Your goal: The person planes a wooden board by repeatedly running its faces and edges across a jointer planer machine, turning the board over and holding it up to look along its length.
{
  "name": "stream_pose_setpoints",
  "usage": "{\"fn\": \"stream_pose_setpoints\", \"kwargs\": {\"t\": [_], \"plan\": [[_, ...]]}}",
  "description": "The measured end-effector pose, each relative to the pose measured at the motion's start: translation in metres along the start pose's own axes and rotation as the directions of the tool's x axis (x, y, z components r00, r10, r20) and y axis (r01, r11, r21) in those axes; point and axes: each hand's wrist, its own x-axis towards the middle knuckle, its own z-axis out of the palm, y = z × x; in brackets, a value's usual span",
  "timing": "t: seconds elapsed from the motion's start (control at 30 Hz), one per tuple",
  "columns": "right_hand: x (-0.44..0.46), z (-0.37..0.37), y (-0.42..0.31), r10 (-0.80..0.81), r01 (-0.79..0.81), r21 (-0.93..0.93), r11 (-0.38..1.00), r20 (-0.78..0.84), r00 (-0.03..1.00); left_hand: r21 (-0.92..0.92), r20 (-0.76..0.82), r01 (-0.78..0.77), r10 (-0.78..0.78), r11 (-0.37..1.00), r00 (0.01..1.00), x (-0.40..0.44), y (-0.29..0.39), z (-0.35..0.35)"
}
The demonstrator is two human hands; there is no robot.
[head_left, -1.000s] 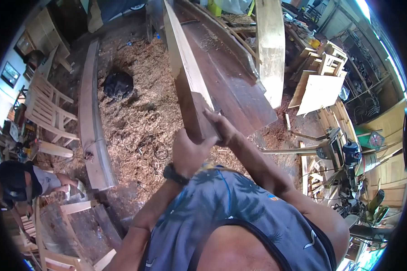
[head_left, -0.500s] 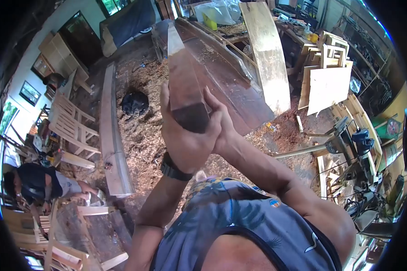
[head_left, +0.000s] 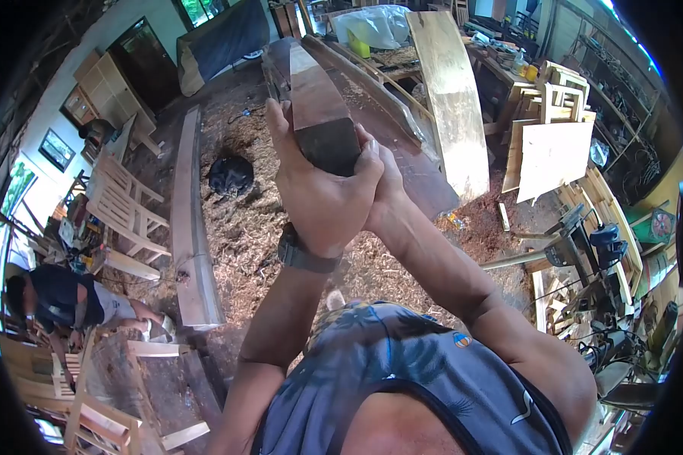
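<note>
A long brown wooden plank [head_left: 317, 95] points away from me, its dark, blunt end nearest. Around that end, my left hand [head_left: 322, 193] is wrapped from the left and below, its fingers along the plank's left side and a dark wristband on the wrist. From the right, my right hand [head_left: 387, 182] grips the same end, with its fingers against the plank's right edge. The two hands overlap under the end. Beneath and beyond the held plank lies a wide reddish-brown slab [head_left: 421, 186].
Wood shavings [head_left: 243, 220] cover the floor, with a black bundle [head_left: 230, 176] on them. A long board [head_left: 193, 250] lies at left; a pale board [head_left: 451, 106] leans at right. A person [head_left: 61, 299] bends over slatted wooden pieces at lower left. A machine [head_left: 584, 243] stands right.
Both hands and the plank's near end have moved up in the view, away from my body. The plank looks shorter and its dark end now shows higher up. The grip stays closed.
</note>
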Motion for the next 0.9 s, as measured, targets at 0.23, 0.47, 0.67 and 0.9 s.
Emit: {"fn": "stream_pose_setpoints", "kwargs": {"t": [0.23,0.47,0.67,0.9], "plan": [[0.007,0.008,-0.003,-0.019,0.019,-0.051,0.999,0.006,1.000,-0.035,0.051,0.113,-0.111,0.993,0.992,0.010,0.008,-0.003],[0.019,0.014,-0.003,-0.058,0.054,-0.107,0.993,-0.034,0.998,-0.038,-0.015,0.022,-0.023,0.999,1.000,0.022,0.003,0.000],[0.023,0.017,-0.001,-0.072,0.073,-0.109,0.991,0.013,0.997,-0.094,-0.005,0.014,-0.015,0.996,1.000,0.025,0.003,-0.001],[0.022,0.011,-0.002,-0.095,0.092,-0.146,0.985,-0.015,0.995,-0.113,0.005,0.018,-0.017,0.993,1.000,0.025,0.003,-0.002]]}}
